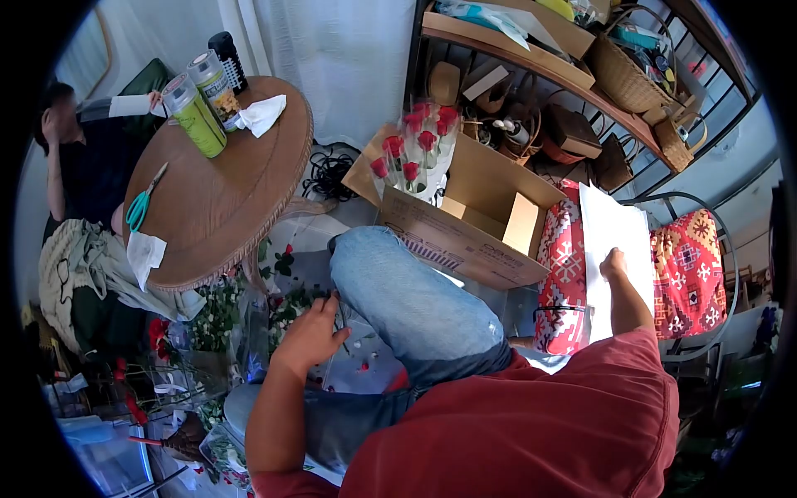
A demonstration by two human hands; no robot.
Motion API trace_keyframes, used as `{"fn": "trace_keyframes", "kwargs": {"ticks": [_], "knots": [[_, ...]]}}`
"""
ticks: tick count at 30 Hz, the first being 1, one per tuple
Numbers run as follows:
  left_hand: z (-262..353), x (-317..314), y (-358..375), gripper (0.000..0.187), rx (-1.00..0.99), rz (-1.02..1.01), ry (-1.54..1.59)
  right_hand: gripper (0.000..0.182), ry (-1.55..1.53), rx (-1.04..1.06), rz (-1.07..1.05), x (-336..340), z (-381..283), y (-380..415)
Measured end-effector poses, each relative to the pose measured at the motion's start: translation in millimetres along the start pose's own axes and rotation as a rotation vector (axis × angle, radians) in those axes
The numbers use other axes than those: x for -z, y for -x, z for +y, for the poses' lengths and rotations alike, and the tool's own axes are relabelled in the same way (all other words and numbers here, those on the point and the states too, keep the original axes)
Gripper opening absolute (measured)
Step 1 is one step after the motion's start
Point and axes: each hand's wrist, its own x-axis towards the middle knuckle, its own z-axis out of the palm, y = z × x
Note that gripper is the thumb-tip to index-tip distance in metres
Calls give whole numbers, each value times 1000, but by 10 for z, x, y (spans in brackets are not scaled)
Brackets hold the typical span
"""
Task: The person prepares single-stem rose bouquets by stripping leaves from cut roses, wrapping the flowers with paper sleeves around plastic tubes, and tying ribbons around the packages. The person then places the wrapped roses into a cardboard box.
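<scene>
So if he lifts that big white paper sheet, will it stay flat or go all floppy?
Probably floppy. The white sheet looks thin and wide, and the right hand touches only one spot, so the free parts would likely droop. It seems light, so it could slide off the red patterned cushion easily.

1. Round wooden tabletop (pixel 224 199) at ten o'clock
2. White curtain (pixel 332 58) at twelve o'clock, daylight through it
3. Cluttered wooden shelf (pixel 540 62) at one o'clock
4. Red patterned cushion (pixel 689 274) at three o'clock

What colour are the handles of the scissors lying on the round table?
Teal green. The scissors show in the head view, near the left edge of the round wooden table.
</scene>
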Motion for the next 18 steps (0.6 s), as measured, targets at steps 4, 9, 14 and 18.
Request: {"fn": "trace_keyframes", "kwargs": {"ticks": [4, 9, 14, 18], "knots": [[-3, -5, -14, 76, -8, -7, 2, 29, -22, -149, -306, 354, -399, 237], [10, 4, -22, 75, -6, -15, 8, 38, 83, 89, -88, 415, -829, 314], [30, 0, -49, 73, 20, -53, -2, 46, -319, 762, 160, 288, -1742, 374], [-42, -84, -104, 74, 42, -100, -10, 51, -417, 951, -18, 852, -3043, 838]]}}
